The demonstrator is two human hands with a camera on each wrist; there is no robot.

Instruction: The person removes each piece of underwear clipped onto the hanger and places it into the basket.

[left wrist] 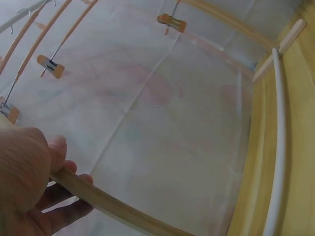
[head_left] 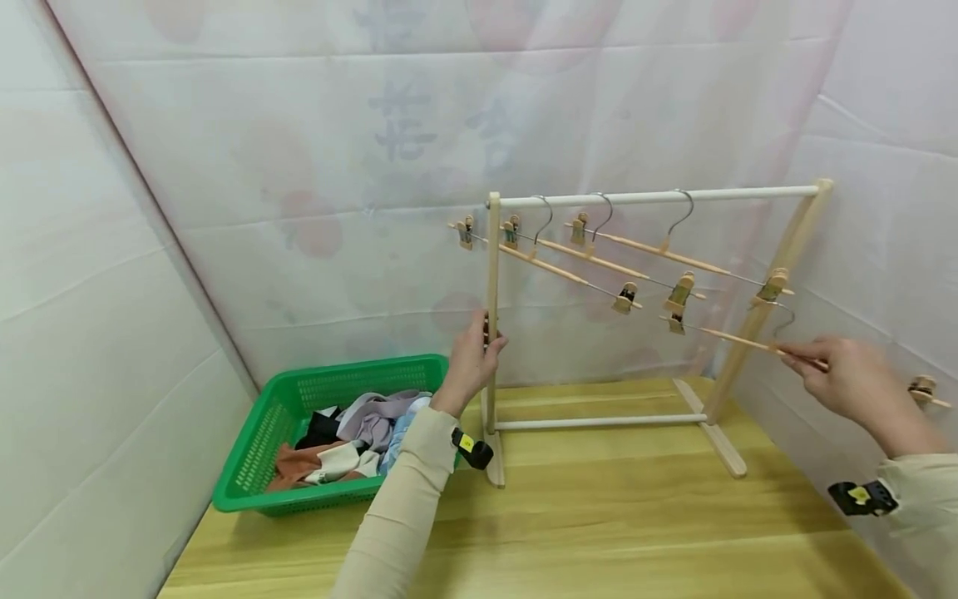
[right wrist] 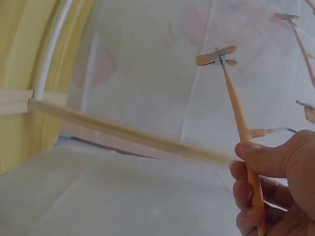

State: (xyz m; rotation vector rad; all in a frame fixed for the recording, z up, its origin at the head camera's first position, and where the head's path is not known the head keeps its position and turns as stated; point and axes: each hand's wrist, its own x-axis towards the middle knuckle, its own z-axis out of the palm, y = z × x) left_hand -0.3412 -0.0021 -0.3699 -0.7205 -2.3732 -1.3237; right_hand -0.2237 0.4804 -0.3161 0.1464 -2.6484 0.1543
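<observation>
A wooden clothes rack with a white top bar (head_left: 718,195) stands on the table. My left hand (head_left: 470,359) holds the rack's left post (head_left: 493,274), its thumb and fingers on either side of the wood in the left wrist view. At the right, my right hand (head_left: 846,374) grips the wooden bar of a clip hanger (right wrist: 235,103), fingers curled round it. This hanger is off the top bar, near the right post (head_left: 771,274), with a clip at each end. Three similar clip hangers (head_left: 617,266) hang from the top bar with nothing in their clips.
Left of the rack, a green plastic basket (head_left: 247,466) holds several crumpled cloth pieces (head_left: 374,416) in lilac, rust, black, white and blue. A white lower bar (head_left: 599,423) joins the rack's feet. Pale fabric walls (head_left: 299,208) surround the wood-grain table (head_left: 599,532).
</observation>
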